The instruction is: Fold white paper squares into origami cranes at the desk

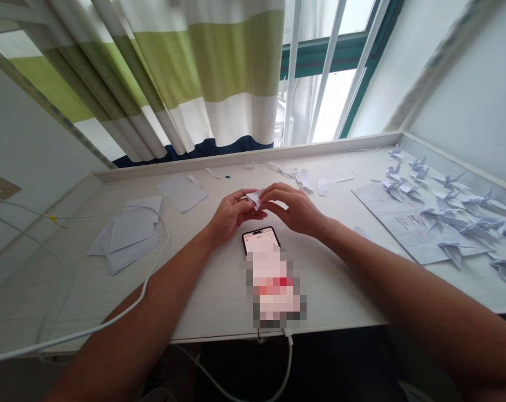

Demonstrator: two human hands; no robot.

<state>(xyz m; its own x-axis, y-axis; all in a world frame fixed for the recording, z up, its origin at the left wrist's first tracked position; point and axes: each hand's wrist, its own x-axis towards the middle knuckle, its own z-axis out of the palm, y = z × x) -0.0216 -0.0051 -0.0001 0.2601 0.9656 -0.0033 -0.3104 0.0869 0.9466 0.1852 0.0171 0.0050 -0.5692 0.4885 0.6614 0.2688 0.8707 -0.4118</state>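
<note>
A small folded piece of white paper [255,197] is pinched between both hands above the middle of the white desk [203,290]. My left hand [231,214] grips its left side with fingers curled. My right hand [291,207] holds its right side, fingers bent over it. Just below the hands a phone [270,268] lies flat on the desk with its screen lit.
Several folded paper cranes [449,215] lie at the right on a printed sheet [397,220]. Stacked white paper squares [129,234] sit at the left, another sheet [182,192] behind. A white cable [152,279] loops across the left. Paper scraps [303,180] lie near the window sill.
</note>
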